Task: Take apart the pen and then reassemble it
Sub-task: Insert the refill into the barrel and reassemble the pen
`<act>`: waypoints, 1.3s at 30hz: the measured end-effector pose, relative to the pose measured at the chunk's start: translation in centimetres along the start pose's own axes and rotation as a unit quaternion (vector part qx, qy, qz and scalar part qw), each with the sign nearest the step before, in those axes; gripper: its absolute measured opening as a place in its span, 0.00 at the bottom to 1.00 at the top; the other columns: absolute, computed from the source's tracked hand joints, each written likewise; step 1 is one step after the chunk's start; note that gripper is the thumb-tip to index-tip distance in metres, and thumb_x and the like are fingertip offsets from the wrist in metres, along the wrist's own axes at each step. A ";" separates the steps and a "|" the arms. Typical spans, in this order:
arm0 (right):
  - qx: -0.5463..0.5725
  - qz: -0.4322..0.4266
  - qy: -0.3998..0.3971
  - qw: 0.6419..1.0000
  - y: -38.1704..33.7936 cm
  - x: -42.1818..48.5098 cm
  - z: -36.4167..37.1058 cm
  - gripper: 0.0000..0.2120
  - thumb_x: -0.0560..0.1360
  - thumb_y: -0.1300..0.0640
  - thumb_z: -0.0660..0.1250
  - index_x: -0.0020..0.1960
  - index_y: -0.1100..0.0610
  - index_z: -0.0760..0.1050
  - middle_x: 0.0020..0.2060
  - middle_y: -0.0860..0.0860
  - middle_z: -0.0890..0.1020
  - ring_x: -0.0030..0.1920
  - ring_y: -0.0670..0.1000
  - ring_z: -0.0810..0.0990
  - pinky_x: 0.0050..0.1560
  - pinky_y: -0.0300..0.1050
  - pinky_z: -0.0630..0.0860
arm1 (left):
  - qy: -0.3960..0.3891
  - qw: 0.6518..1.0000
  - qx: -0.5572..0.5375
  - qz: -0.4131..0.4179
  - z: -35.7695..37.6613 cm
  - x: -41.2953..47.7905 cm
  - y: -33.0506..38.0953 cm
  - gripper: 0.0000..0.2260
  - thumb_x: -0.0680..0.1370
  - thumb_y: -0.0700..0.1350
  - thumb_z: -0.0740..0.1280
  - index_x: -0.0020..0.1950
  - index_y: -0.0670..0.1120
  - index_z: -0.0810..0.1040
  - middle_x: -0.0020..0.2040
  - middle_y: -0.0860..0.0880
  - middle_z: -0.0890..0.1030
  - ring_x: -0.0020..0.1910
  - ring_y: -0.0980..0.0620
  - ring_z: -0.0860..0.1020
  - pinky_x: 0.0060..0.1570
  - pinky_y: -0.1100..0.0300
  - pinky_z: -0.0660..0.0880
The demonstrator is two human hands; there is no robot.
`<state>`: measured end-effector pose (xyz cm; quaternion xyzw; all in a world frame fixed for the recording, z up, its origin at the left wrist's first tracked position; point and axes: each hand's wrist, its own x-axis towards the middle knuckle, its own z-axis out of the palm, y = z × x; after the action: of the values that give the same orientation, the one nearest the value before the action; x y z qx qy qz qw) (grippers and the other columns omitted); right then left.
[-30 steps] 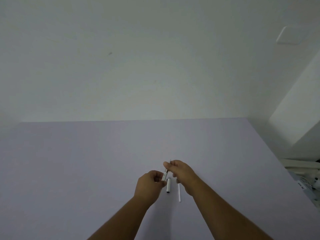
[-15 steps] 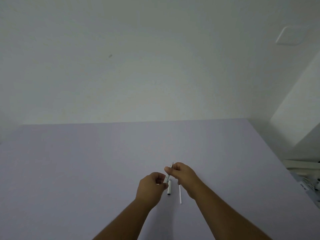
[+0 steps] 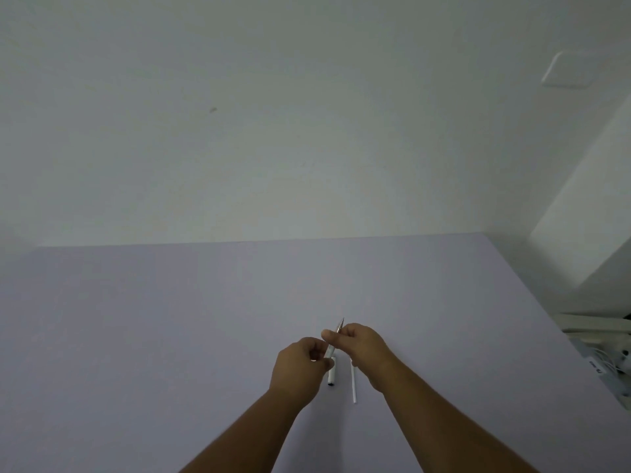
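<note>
Both hands hold a slim white pen barrel (image 3: 330, 350) just above the lilac table (image 3: 170, 336). My left hand (image 3: 300, 367) grips its lower end. My right hand (image 3: 358, 346) pinches the upper part, and the grey metal tip (image 3: 340, 325) pokes out past the fingers, pointing away and up. On the table below the hands lies a short white cap (image 3: 331, 375) with a dark open end. To its right lies a thin white refill tube (image 3: 354, 384), its upper end hidden under my right hand.
The table meets a plain white wall at the back. Its right edge runs diagonally down; beyond it are white objects and cables (image 3: 601, 356). A white plate (image 3: 570, 70) is fixed high on the wall.
The hands have shifted slightly, and more of the metal tip now shows beyond my right fingers. The cap and the refill tube lie where they were.
</note>
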<state>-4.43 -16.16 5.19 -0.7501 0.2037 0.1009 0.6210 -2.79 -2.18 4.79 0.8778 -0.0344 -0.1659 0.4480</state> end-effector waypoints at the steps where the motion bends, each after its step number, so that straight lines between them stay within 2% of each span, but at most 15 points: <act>1: 0.010 -0.001 -0.007 1.000 0.0 0.0 0.0 0.13 0.70 0.43 0.70 0.37 0.52 0.74 0.37 0.48 0.77 0.40 0.49 0.74 0.41 0.42 0.70 | -0.001 1.000 -0.001 -0.001 0.0 0.0 0.0 0.09 0.73 0.44 0.70 0.53 0.48 0.80 0.40 0.57 0.78 0.41 0.56 0.78 0.46 0.57 0.80; 3: 0.051 -0.014 -0.036 0.998 0.1 0.0 -0.1 0.04 0.73 0.47 0.68 0.45 0.46 0.78 0.45 0.43 0.81 0.47 0.45 0.77 0.43 0.40 0.72 | -0.001 1.000 -0.002 -0.005 -0.1 0.1 -0.1 0.08 0.73 0.44 0.71 0.52 0.48 0.80 0.39 0.57 0.78 0.40 0.56 0.78 0.47 0.57 0.80; 4: 0.059 -0.020 -0.036 0.997 0.1 0.0 -0.2 0.03 0.74 0.49 0.68 0.46 0.46 0.79 0.46 0.43 0.82 0.48 0.45 0.78 0.43 0.40 0.72 | -0.002 1.000 -0.003 -0.006 -0.2 0.2 -0.1 0.08 0.73 0.44 0.71 0.52 0.49 0.80 0.39 0.57 0.78 0.40 0.56 0.78 0.47 0.57 0.81; 8: 0.023 0.001 0.001 1.000 -0.4 0.0 0.2 0.08 0.72 0.48 0.70 0.38 0.50 0.77 0.38 0.46 0.80 0.41 0.46 0.75 0.40 0.40 0.70 | -0.007 1.000 0.004 -0.009 0.0 0.2 -0.2 0.06 0.73 0.44 0.70 0.50 0.49 0.80 0.37 0.59 0.77 0.37 0.60 0.76 0.45 0.58 0.80; 12: 0.047 -0.013 -0.024 0.999 -0.3 0.1 0.2 0.03 0.74 0.50 0.67 0.44 0.46 0.80 0.44 0.43 0.82 0.44 0.44 0.77 0.40 0.38 0.71 | -0.003 1.000 0.000 -0.018 0.0 0.3 -0.3 0.05 0.73 0.44 0.71 0.47 0.51 0.79 0.36 0.58 0.77 0.36 0.60 0.76 0.41 0.62 0.78; 17: 0.031 -0.008 0.006 0.999 -0.8 0.6 0.5 0.03 0.73 0.52 0.70 0.42 0.50 0.81 0.40 0.45 0.82 0.37 0.43 0.75 0.40 0.38 0.71 | 0.022 1.000 0.015 -0.013 0.2 0.2 -0.2 0.06 0.73 0.45 0.70 0.50 0.49 0.80 0.36 0.59 0.76 0.36 0.56 0.77 0.42 0.60 0.78; 22: 0.028 -0.005 0.018 0.999 -1.1 1.2 0.6 0.03 0.71 0.52 0.71 0.39 0.47 0.81 0.40 0.45 0.82 0.38 0.43 0.75 0.41 0.39 0.71 | 0.032 0.999 -0.002 -0.021 0.4 0.2 -0.1 0.08 0.73 0.45 0.70 0.52 0.48 0.79 0.37 0.58 0.76 0.38 0.56 0.76 0.41 0.63 0.75; 25: 0.024 0.006 -0.006 1.000 -0.8 1.3 0.5 0.03 0.72 0.50 0.71 0.39 0.47 0.81 0.40 0.43 0.82 0.39 0.43 0.75 0.38 0.37 0.72 | 0.014 0.999 -0.023 -0.045 0.2 0.4 -0.2 0.08 0.73 0.44 0.71 0.51 0.48 0.79 0.38 0.56 0.78 0.40 0.56 0.77 0.41 0.66 0.73; 27: 0.023 0.015 -0.002 1.000 -0.2 1.6 0.4 0.06 0.73 0.47 0.68 0.41 0.47 0.79 0.42 0.44 0.82 0.43 0.44 0.77 0.40 0.38 0.74 | 0.006 0.996 -0.058 -0.072 -0.1 0.5 -0.7 0.07 0.72 0.43 0.72 0.49 0.47 0.80 0.39 0.54 0.80 0.39 0.55 0.79 0.40 0.64 0.76; 29: -0.031 0.029 0.054 0.998 0.7 2.1 0.4 0.09 0.76 0.47 0.64 0.43 0.52 0.77 0.42 0.47 0.82 0.42 0.48 0.78 0.45 0.42 0.76 | 0.001 0.989 -0.103 -0.105 -0.5 0.4 -1.6 0.06 0.71 0.41 0.73 0.47 0.46 0.80 0.40 0.50 0.82 0.38 0.52 0.79 0.42 0.59 0.79; 30: -0.100 0.031 0.080 0.991 1.3 2.5 0.5 0.09 0.76 0.49 0.63 0.43 0.54 0.76 0.40 0.48 0.80 0.42 0.50 0.77 0.46 0.44 0.75 | -0.001 0.986 -0.120 -0.120 -0.7 0.3 -2.0 0.06 0.71 0.40 0.73 0.46 0.47 0.80 0.40 0.48 0.83 0.37 0.52 0.80 0.42 0.58 0.80; 33: -0.270 0.051 0.096 0.957 3.3 3.3 1.7 0.06 0.75 0.55 0.63 0.40 0.55 0.72 0.42 0.55 0.82 0.41 0.51 0.75 0.42 0.43 0.72 | -0.003 0.977 -0.152 -0.147 -0.9 0.2 -3.3 0.06 0.70 0.40 0.73 0.44 0.47 0.79 0.41 0.46 0.84 0.39 0.49 0.82 0.42 0.57 0.81; 36: -0.318 0.059 0.092 0.942 4.8 3.8 3.4 0.05 0.74 0.55 0.63 0.45 0.57 0.72 0.49 0.57 0.83 0.43 0.53 0.78 0.42 0.43 0.73 | -0.005 0.971 -0.174 -0.166 -0.9 0.0 -4.0 0.06 0.70 0.39 0.73 0.44 0.48 0.79 0.43 0.45 0.84 0.43 0.45 0.83 0.43 0.55 0.82; 39: -0.354 0.043 0.095 0.930 5.8 4.3 4.4 0.12 0.74 0.54 0.65 0.54 0.60 0.71 0.52 0.57 0.81 0.52 0.58 0.80 0.50 0.48 0.77 | -0.010 0.969 -0.177 -0.174 -0.8 -0.2 -4.4 0.06 0.70 0.39 0.73 0.43 0.48 0.79 0.42 0.46 0.85 0.42 0.46 0.84 0.42 0.56 0.82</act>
<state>-2.67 -13.53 -2.60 -0.9178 0.2448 0.1210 0.2883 -3.14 1.05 1.79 0.7755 0.1440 -0.2534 0.5600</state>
